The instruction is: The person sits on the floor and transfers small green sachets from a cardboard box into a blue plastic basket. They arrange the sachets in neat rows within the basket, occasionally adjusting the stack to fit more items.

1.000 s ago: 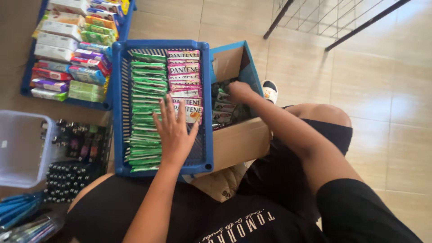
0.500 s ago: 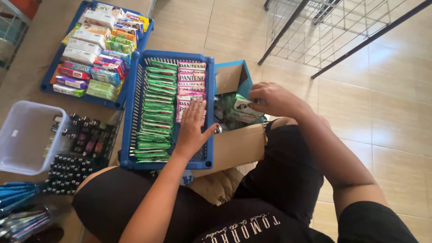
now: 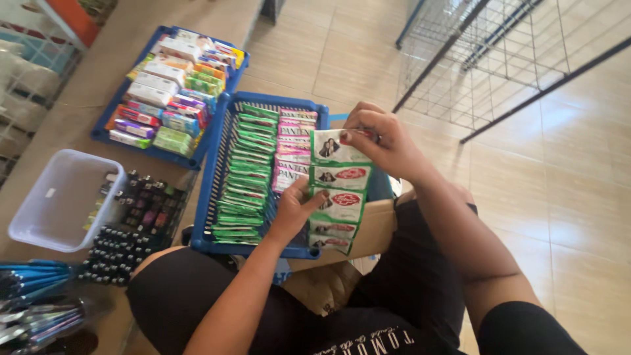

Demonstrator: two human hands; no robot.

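Right hand (image 3: 384,141) & left hand (image 3: 296,207) hold green-white sachet strip (image 3: 338,190), hanging vertical.

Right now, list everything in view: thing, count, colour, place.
sachet strip: one, green and white, held up over the near basket by both hands
near basket: one, blue, on the lap, filled with rows of green and pink-white sachets
far basket: one, blue, on the floor at upper left, packed with mixed coloured boxes
cardboard box: one, brown, under the strip, beside the near basket
plastic tub: one, pale lilac, at left
small bottles: many, dark, next to the tub
pens: a bundle, blue, lower left
wire rack: one, dark, upper right
left hand: fingers on the strip's lower part
right hand: fingers pinching the strip's top
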